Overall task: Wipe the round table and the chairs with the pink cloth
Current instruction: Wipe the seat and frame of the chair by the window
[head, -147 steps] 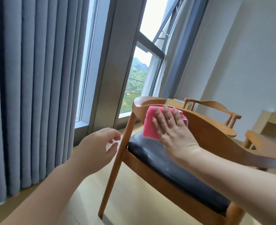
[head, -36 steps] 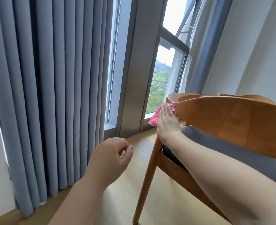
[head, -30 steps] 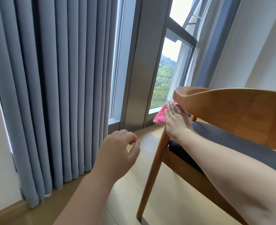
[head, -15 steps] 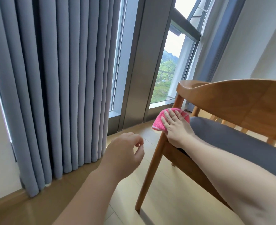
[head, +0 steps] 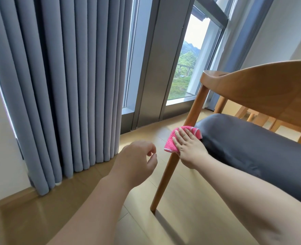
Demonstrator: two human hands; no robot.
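Now | pink cloth [head: 178,138] under flat right hand [head: 188,149] fingers [head: 181,137] | on chair [head: 179,149] leg

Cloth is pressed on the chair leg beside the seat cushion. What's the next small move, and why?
Probably slide the right hand with the pink cloth further down the chair leg. The cloth sits on the leg level with the dark seat cushion, and the bare wood below it down to the floor is not yet covered. The left hand hangs free, holding nothing.

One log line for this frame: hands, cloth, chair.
right hand presses pink cloth on chair leg at seat corner | left hand idle, empty
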